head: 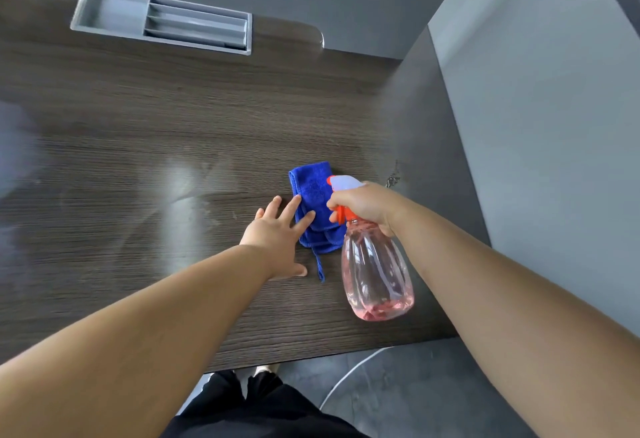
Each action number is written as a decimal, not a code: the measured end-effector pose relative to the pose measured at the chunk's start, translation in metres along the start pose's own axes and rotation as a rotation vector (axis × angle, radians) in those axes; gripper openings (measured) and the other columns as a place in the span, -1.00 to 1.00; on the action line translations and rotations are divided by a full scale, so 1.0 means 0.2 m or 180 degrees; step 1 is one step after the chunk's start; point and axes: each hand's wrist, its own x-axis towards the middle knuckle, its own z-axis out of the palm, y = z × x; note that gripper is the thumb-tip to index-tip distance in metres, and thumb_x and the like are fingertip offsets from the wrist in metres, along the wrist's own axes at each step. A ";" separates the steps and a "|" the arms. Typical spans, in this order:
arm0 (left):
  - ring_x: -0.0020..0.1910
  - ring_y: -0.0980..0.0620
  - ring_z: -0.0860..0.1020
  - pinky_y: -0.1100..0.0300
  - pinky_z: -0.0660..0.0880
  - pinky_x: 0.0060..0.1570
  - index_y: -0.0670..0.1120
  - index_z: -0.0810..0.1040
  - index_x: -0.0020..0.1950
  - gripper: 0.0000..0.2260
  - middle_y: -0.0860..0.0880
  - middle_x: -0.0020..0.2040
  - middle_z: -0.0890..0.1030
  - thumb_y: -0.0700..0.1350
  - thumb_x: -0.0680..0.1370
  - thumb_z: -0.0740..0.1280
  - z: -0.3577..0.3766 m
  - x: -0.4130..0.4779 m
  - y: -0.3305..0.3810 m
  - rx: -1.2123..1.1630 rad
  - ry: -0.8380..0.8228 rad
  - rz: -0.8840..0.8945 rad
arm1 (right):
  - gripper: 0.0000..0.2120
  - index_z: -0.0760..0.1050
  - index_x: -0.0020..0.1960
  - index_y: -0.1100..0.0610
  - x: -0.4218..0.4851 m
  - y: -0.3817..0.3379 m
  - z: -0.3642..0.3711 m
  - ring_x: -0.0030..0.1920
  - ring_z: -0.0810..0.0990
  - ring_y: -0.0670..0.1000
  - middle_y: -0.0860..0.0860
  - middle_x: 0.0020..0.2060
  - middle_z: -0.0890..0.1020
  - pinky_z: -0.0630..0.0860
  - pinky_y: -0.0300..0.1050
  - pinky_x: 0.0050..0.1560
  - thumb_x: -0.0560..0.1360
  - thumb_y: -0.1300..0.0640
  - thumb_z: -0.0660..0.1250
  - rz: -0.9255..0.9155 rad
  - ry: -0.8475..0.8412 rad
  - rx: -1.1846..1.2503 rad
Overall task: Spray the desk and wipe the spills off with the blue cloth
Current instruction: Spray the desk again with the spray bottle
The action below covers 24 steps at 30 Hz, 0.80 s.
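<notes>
The left hand (277, 231) lies flat, fingers spread and straight, two fingertips on the left edge of the blue cloth (313, 188). The cloth sits folded on the desk (156, 98), right of centre. It looks soft, limp and light, so it is best gathered by its thick folded middle. Just right, the right hand (363, 204) is wrapped round the spray bottle (375, 275) at the neck, one finger on the orange trigger. The bottle is nearly empty, so light, and smooth plastic. No label or writing shows. At the far left sits a grey tray (114, 12).
</notes>
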 end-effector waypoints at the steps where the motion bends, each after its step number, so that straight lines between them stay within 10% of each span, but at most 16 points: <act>1: 0.52 -0.16 -0.18 -0.03 0.01 0.46 0.11 -0.25 0.52 -0.11 -0.02 0.54 -0.27 0.34 0.43 0.26 0.00 0.00 0.00 -0.0020 0.0005 -0.0008 | -0.61 0.42 0.30 0.15 0.00 0.00 0.00 -0.25 0.51 0.00 0.11 -0.20 0.61 0.40 -0.22 -0.34 0.48 0.15 0.26 -0.0018 0.0006 -0.0005; 13: 0.52 -0.15 -0.17 -0.03 0.06 0.45 0.11 -0.23 0.52 -0.11 0.00 0.54 -0.27 0.33 0.43 0.28 -0.01 -0.01 0.00 -0.0031 0.0027 0.0017 | -0.53 0.34 0.38 0.03 -0.07 0.13 0.03 -0.28 0.48 -0.03 0.08 -0.24 0.58 0.35 -0.31 -0.50 0.47 0.16 0.25 0.0244 -0.0305 -0.0240; 17: 0.53 -0.09 -0.15 0.01 0.26 0.38 0.14 -0.21 0.52 -0.12 0.07 0.54 -0.24 0.30 0.43 0.29 -0.01 -0.02 -0.04 -0.0100 0.0067 0.0097 | -0.43 0.20 0.46 -0.09 -0.10 0.22 0.04 -0.23 0.48 -0.01 0.08 -0.17 0.60 0.43 -0.17 -0.27 0.49 0.12 0.26 0.0237 -0.0434 -0.0495; 24: 0.53 -0.06 -0.12 0.00 0.29 0.38 0.12 -0.20 0.53 -0.17 0.09 0.54 -0.20 0.24 0.46 0.27 -0.02 -0.01 -0.10 -0.0033 0.0006 0.0280 | -0.52 0.30 0.36 0.10 -0.13 0.20 0.04 -0.24 0.39 0.05 0.05 -0.25 0.59 0.35 -0.14 -0.34 0.45 0.12 0.26 0.0185 -0.0389 -0.0585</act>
